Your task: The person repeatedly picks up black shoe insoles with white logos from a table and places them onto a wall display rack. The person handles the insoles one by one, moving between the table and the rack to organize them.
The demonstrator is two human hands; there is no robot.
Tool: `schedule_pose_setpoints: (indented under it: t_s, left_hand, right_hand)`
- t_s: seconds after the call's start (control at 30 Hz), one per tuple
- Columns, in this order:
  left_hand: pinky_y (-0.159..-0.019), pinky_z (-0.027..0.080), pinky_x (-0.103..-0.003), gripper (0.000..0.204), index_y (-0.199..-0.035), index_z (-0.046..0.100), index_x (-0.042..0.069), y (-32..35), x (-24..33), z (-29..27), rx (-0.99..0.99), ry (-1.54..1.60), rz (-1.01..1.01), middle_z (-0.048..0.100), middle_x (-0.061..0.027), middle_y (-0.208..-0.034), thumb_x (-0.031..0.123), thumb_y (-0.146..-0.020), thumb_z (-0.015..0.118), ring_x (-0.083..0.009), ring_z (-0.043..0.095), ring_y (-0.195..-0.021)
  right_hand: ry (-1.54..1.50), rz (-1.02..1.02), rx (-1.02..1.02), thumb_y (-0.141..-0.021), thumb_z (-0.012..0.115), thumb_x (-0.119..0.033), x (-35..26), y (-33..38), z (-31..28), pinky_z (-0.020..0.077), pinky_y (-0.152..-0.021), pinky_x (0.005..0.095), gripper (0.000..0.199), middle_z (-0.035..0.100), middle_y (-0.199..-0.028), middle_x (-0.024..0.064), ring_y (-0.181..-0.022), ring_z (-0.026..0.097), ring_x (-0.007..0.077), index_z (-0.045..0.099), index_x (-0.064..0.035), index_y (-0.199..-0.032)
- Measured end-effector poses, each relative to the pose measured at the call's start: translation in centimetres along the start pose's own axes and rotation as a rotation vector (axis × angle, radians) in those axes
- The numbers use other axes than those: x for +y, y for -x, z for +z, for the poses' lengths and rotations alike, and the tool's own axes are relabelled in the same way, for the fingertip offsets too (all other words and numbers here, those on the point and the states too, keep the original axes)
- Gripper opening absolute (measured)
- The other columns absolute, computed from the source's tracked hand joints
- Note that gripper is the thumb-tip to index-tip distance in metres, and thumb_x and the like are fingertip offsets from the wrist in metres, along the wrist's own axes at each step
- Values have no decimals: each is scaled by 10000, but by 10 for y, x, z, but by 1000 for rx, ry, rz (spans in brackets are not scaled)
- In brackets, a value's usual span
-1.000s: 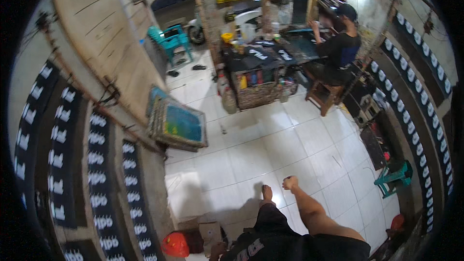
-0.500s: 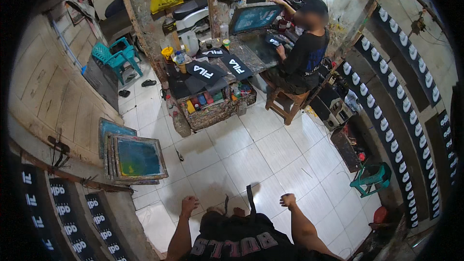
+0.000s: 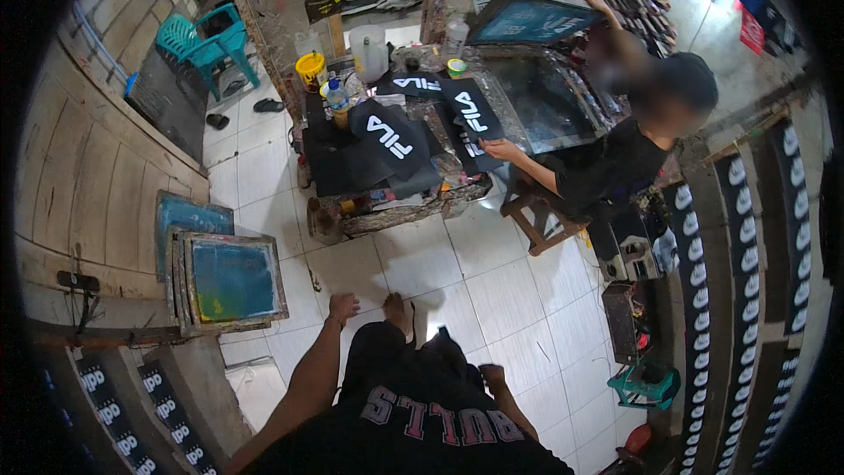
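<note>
My left hand hangs over the floor tiles beside my left knee, its fingers loosely bent and holding nothing. On the other side, my right hand is low beside my right leg; its fingers are mostly tucked from sight. Ahead stands a worktable carrying several black printed pieces with white lettering. At its right side a seated co-worker holds up a blue-meshed screen-printing frame with one hand. The co-worker's other hand rests at a black printed piece on the table.
Stacked screen frames lean near the wooden door at left. A teal plastic chair stands farther back. Racks with printed black strips line the right, more strips the lower left. A green stool sits at right.
The worktable is closer to me now. My right hand has come in beside my leg. The co-worker's lower hand has moved left with a printed piece onto the table; the frame is still raised.
</note>
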State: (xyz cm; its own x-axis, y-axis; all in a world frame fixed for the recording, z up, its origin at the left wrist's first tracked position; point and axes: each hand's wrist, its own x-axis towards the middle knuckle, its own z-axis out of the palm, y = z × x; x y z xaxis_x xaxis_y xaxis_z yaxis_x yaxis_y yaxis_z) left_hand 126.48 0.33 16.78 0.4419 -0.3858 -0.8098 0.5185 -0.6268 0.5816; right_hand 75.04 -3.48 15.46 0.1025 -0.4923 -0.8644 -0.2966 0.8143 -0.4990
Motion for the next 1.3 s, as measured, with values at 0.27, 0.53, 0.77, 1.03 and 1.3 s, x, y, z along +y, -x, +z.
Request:
schedule_pose_setpoints:
  t_s: [0.27,0.53,0.77,1.03,1.3]
  left_hand:
    - [-575,506,-278,168,-994,602,36,-83,188,64,31,32,143,610,-60,-768,130,-858,568,-158,595,-648]
    - [-615,485,-258,291,-1126,580,48,-197,289,141,488,-112,210,599,-54,-883,178,-868,615,-147,580,-754]
    - [-546,444,-253,294,-1119,597,91,-250,294,152,727,125,186,567,-25,-841,174,-843,659,-134,531,-680]
    - [-549,424,-247,179,-894,662,72,-226,317,168,849,159,159,619,-25,-803,159,-765,750,-95,537,-690]
    - [-690,452,-256,166,-870,666,4,-216,346,185,820,255,239,644,-38,-802,115,-769,737,-129,568,-735]
  right_hand:
    - [50,-203,58,-887,529,-181,-289,-97,51,542,-587,329,201,652,-878,135,-715,660,218,596,-3,-953]
    - [739,-916,222,-802,570,-109,-555,-235,144,520,-674,391,188,660,-789,180,-726,655,323,636,17,-925]
    - [717,-742,265,-799,637,-160,-694,-304,255,465,-779,436,318,567,-973,194,-901,572,371,560,-5,-1066]
    - [867,-830,390,-758,666,-99,-705,-346,295,446,-797,429,283,530,-978,168,-939,536,352,582,5,-1008]
    - [903,-749,414,-798,614,-119,-701,-345,303,443,-788,421,125,553,-932,157,-929,539,327,662,-30,-872]
